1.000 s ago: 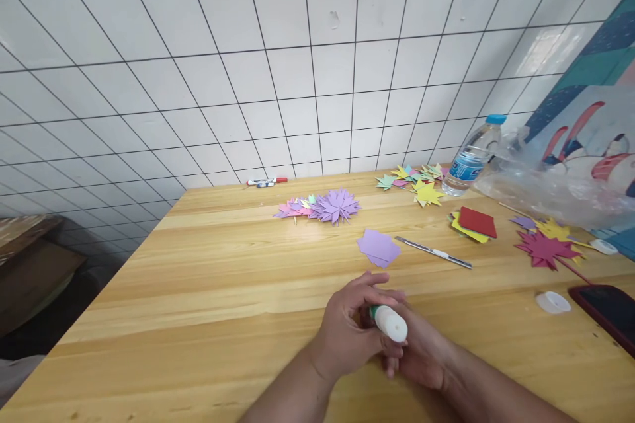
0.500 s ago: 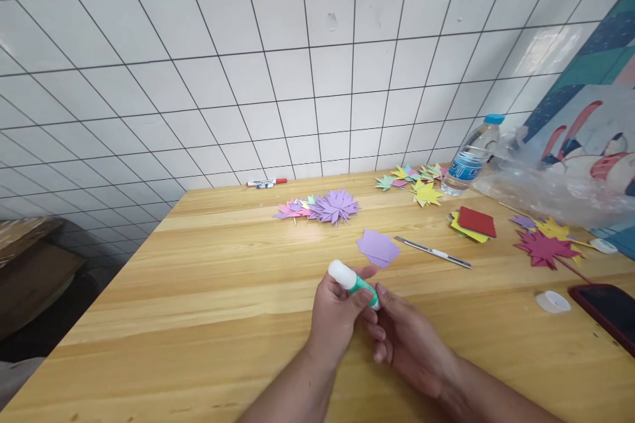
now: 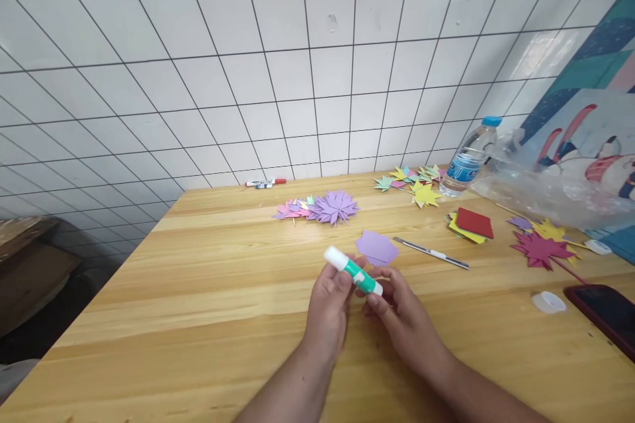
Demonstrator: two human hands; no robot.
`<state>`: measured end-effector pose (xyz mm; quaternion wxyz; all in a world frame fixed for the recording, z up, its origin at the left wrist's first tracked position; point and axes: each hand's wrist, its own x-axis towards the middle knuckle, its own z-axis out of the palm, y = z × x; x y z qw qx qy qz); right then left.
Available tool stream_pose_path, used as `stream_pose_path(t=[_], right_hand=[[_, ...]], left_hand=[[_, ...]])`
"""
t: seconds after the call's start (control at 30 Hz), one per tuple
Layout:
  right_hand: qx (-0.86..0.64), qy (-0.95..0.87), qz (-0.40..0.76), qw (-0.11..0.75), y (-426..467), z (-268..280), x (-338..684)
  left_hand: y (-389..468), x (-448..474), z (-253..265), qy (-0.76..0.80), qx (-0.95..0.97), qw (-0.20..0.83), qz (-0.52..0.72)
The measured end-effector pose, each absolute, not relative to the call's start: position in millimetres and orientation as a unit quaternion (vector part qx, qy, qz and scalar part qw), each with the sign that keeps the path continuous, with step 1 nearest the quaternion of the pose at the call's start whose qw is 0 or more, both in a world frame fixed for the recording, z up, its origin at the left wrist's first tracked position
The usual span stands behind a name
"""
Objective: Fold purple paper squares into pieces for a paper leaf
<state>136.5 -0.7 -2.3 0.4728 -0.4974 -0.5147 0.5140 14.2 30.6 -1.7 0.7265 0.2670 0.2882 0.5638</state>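
Note:
A green-and-white glue stick (image 3: 361, 277) is held slanted above the table, its white end up and to the left. My left hand (image 3: 327, 307) is closed around its middle, thumb on the near side. At the lower right end, the thumb and fingers of my right hand (image 3: 401, 310) pinch the glue stick's base. Some of the right fingers are hidden behind it. Just beyond the hands lie purple paper pieces (image 3: 376, 247), overlapping. A slim utility knife (image 3: 431, 252) rests to the right of them.
Spiky purple paper flowers (image 3: 336, 207) lie farther back, with markers (image 3: 266, 183) by the wall. To the right are a water bottle (image 3: 466, 160), stacked paper squares (image 3: 475, 223), a crimson paper star (image 3: 542, 250), a white ring (image 3: 548, 302) and a phone (image 3: 605, 314).
The glue stick has turned so more of its green label shows. My right hand has rolled palm-down, and its fingers have come up to the base.

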Motion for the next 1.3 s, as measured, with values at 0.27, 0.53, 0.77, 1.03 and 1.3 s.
stream_pose_path(t=[0.27,0.53,0.77,1.03,1.3], right_hand=[[-0.438,-0.488,0.609,0.445,1.1,-7.5,137.3],[-0.49,-0.543,0.53,0.429,-0.8,-12.0,134.4],[-0.439,-0.453,0.632,0.451,2.2,-8.4,137.6],[-0.503,-0.515,0.549,0.424,1.5,-6.8,134.3],[-0.454,-0.491,0.601,0.436,3.7,-4.0,138.8]], left_hand=[[34.8,11.4,-1.4,0.304,0.269,0.724,0.558],[33.6,12.2,-1.6,0.305,0.248,0.718,0.575],[34.2,10.7,-1.7,0.263,0.278,0.744,0.548],[37.9,12.4,-5.8,0.325,0.233,0.688,0.605],[35.5,11.2,0.3,0.299,0.269,0.745,0.532]])
